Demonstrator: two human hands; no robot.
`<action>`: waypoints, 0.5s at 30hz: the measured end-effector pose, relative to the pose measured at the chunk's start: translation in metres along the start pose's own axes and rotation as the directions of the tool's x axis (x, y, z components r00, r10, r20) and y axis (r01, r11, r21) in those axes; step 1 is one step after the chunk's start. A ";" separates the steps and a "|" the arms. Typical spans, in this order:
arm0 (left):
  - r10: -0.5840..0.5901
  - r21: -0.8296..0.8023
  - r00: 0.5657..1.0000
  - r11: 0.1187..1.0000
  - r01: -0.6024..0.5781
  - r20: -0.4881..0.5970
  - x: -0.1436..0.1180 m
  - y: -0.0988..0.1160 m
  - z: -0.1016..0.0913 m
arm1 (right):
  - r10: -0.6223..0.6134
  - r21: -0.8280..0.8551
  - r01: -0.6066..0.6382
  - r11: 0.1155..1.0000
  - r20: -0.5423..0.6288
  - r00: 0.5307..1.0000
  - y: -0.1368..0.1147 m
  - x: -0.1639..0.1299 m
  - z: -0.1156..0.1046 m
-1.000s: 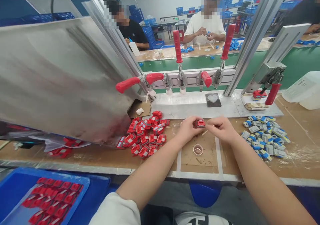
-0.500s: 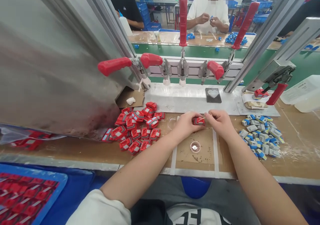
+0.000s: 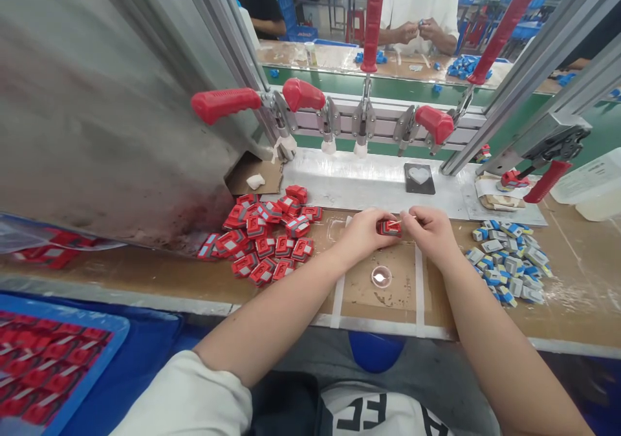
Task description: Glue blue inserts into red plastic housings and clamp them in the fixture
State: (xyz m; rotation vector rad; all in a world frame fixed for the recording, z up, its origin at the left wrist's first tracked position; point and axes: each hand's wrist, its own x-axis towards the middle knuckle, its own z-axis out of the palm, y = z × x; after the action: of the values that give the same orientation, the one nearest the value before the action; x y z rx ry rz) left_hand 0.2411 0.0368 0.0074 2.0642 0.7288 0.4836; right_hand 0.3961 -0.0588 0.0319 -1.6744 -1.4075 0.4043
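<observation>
Many red parts fill a blue tray (image 3: 121, 332) at the near left, and a loose heap of red parts (image 3: 264, 239) lies on the bench further right, under the metal chute (image 3: 111, 112). Just right of that heap, the left hand (image 3: 361, 232) grasps a single red part (image 3: 389, 228) above the taped square, and the right hand (image 3: 431, 232) pinches at its right end. Near them sits a small round dish (image 3: 381, 276). Far right lies a pile of blue-and-grey parts (image 3: 509, 261).

brown workbench (image 3: 145, 281) carries red parts (image 3: 264, 239), blue-grey parts (image 3: 509, 261), perhaps a small dish (image 3: 381, 275).
</observation>
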 end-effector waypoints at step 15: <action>-0.016 -0.008 0.999 1.000 0.015 -0.029 -0.001 0.003 -0.001 | -0.115 -0.146 0.093 0.985 -0.150 0.982 0.001 -0.002 -0.002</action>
State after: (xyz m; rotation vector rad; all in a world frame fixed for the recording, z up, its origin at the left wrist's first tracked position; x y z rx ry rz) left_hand 0.2405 0.0353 0.0103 2.0465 0.7585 0.5081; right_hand 0.3976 -0.0615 0.0316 -1.6944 -1.4243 0.1137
